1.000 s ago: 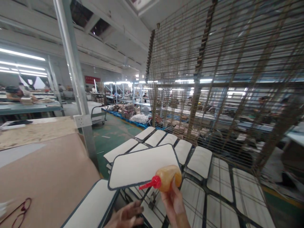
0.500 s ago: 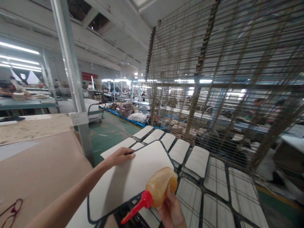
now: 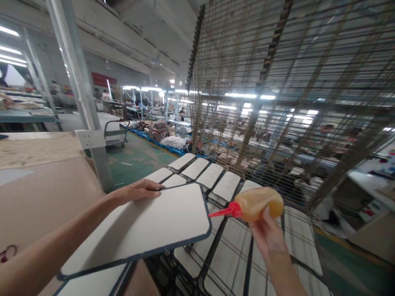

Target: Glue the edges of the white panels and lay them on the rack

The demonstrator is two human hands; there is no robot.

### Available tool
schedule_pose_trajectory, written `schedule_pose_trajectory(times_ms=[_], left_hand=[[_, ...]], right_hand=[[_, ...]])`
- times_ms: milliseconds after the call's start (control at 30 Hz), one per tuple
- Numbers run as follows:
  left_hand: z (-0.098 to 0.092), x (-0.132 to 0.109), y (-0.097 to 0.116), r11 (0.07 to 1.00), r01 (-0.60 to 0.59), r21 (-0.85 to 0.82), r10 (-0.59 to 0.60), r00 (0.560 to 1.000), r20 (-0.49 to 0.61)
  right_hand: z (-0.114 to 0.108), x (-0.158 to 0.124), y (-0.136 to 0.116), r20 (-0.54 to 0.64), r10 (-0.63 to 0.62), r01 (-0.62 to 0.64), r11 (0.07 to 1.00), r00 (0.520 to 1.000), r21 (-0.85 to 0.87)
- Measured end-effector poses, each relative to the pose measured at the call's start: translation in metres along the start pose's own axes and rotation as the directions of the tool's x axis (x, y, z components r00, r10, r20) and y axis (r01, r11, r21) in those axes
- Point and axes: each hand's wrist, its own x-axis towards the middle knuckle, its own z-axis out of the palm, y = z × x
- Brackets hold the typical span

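Observation:
My left hand (image 3: 138, 190) grips the far left edge of a large white panel with a dark border (image 3: 148, 224), holding it nearly flat above a wire rack. My right hand (image 3: 267, 234) is closed round an amber squeeze bottle (image 3: 257, 204) with a red nozzle. The nozzle points left, toward the panel's right corner, a short gap away from it.
Several similar white panels (image 3: 210, 175) lie on the wire rack shelf (image 3: 240, 255) below. Tall stacked wire racks (image 3: 277, 102) rise at the right. A brown worktable (image 3: 46, 197) and a metal column (image 3: 77, 94) stand at the left. Workbenches and people fill the far hall.
The panel has swung flatter and leftward under my left hand. My right hand has lifted the bottle up and to the right, off the panel; the view has shifted left.

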Motion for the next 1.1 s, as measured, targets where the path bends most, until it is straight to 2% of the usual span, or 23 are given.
schedule_pose_trajectory(times_ms=[100,233,500,667,933,1100], left_hand=[[0.002,-0.004,0.006,1.000,-0.002,0.004,0.002,0.996,0.090],[0.005,-0.007,0.015,1.000,0.003,0.021,-0.006,0.985,0.174],[0.016,-0.013,0.033,0.987,0.133,-0.091,-0.118,0.981,0.154],[0.019,-0.016,0.040,0.992,0.092,-0.081,-0.077,0.982,0.172],[0.018,-0.015,0.039,0.981,0.146,-0.128,-0.122,0.977,0.177],[0.018,-0.015,0.038,0.975,0.150,-0.162,-0.126,0.981,0.147]], right_hand=[[0.006,0.013,-0.008,0.082,-0.085,0.090,0.994,0.993,-0.060],[0.010,0.019,-0.012,0.169,-0.108,0.126,0.987,0.980,-0.100],[0.014,0.025,-0.020,0.262,-0.155,0.200,0.968,0.953,-0.154],[0.011,0.023,-0.023,0.292,-0.145,0.199,0.966,0.946,-0.164],[0.008,0.015,-0.024,0.294,-0.098,0.150,0.976,0.951,-0.158],[0.010,0.015,-0.026,0.277,-0.118,0.166,0.974,0.953,-0.157]])
